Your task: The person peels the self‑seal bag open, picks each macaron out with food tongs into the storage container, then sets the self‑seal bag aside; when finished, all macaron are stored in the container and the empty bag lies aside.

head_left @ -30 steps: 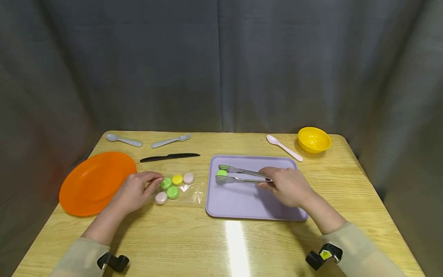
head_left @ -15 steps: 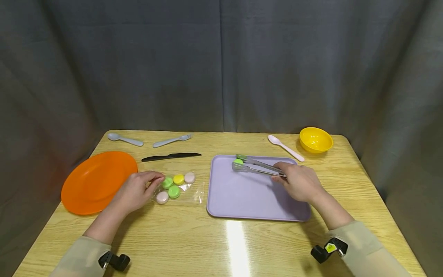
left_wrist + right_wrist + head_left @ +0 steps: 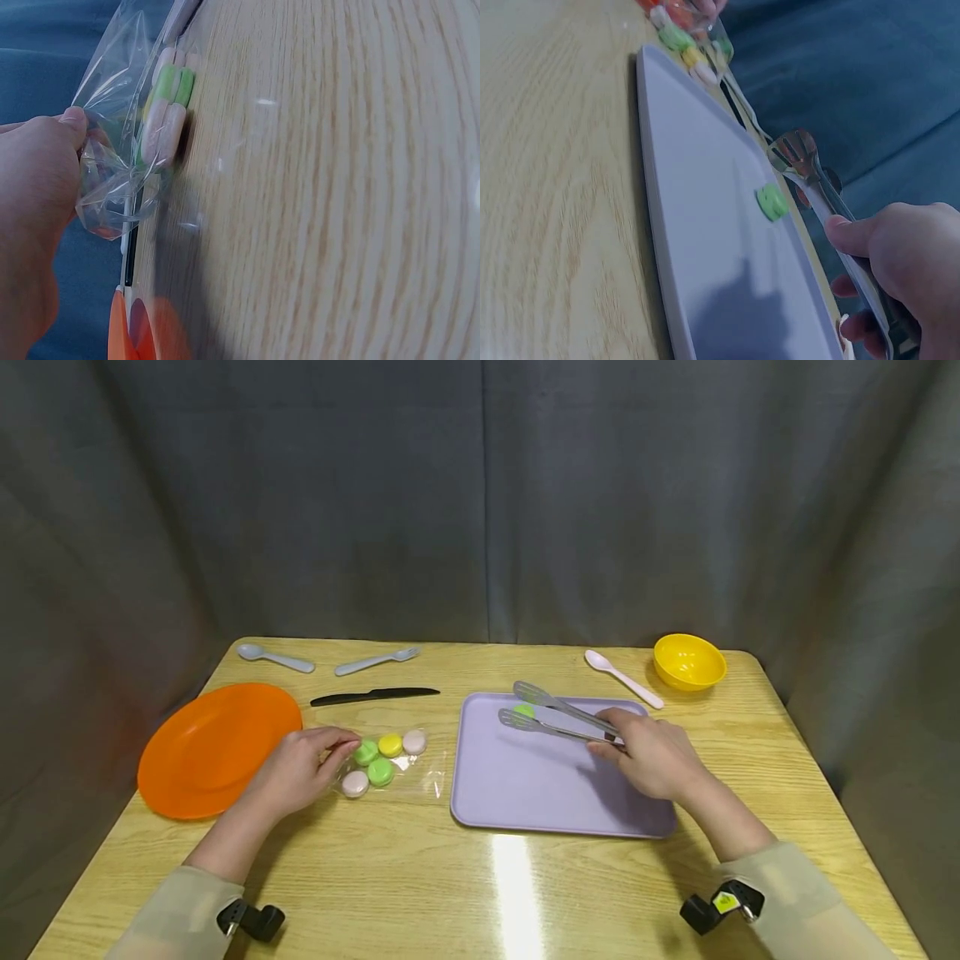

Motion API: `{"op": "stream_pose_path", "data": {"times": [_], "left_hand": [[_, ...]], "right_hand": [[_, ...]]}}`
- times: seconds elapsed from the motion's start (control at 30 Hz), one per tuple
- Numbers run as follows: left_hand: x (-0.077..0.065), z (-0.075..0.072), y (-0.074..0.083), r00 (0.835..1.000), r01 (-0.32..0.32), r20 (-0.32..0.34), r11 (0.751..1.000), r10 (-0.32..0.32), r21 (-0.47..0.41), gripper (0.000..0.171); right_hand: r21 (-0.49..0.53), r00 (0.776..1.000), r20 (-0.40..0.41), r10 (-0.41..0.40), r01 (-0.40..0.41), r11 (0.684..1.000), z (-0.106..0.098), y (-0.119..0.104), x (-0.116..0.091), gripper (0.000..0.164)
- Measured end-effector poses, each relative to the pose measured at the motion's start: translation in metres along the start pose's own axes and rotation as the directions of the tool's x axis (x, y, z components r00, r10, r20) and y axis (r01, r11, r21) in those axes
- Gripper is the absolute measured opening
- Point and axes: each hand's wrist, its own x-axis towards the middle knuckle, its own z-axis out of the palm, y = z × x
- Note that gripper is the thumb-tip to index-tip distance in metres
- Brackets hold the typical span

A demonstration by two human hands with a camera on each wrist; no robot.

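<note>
My left hand (image 3: 296, 774) pinches the edge of a clear plastic bag (image 3: 116, 71) lying on the table. Inside it are several macarons: green ones (image 3: 380, 772), a yellow one (image 3: 390, 744) and pale pink ones (image 3: 356, 784). My right hand (image 3: 658, 757) grips slotted metal tongs (image 3: 564, 732) over the lilac tray (image 3: 525, 789). The tong ends are spread apart. One green macaron (image 3: 772, 202) rests near the tray's far edge; in the right wrist view the tong tips are apart from it.
An orange plate (image 3: 217, 747) lies by my left forearm. Behind the bag are a black knife (image 3: 375, 696), a grey fork (image 3: 375, 661) and a grey spoon (image 3: 275, 657). Beyond the tray sit a pink spoon (image 3: 622, 677) and a yellow bowl (image 3: 688, 662). A dark curtain (image 3: 480, 510) backs the table.
The tongs carried the green macaron from the tray's left side toward its far edge, then spread and let it go there. My left hand stays at the bag.
</note>
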Motion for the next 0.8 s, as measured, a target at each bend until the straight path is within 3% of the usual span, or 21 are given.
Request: {"op": "stream_pose_path", "data": {"times": [0.33, 0.8], "left_hand": [[0.001, -0.001, 0.001, 1.0, 0.013, 0.004, 1.0, -0.013, 0.006, 0.012], [0.002, -0.002, 0.003, 1.0, 0.02, 0.012, 1.0, -0.02, 0.003, 0.013]], "right_hand": [[0.016, 0.985, -0.052, -0.162, 0.163, 0.986, 0.009, -0.036, -0.002, 0.029], [-0.036, 0.964, -0.09, -0.252, 0.25, 0.968, 0.044, -0.083, 0.015, 0.025]]}}
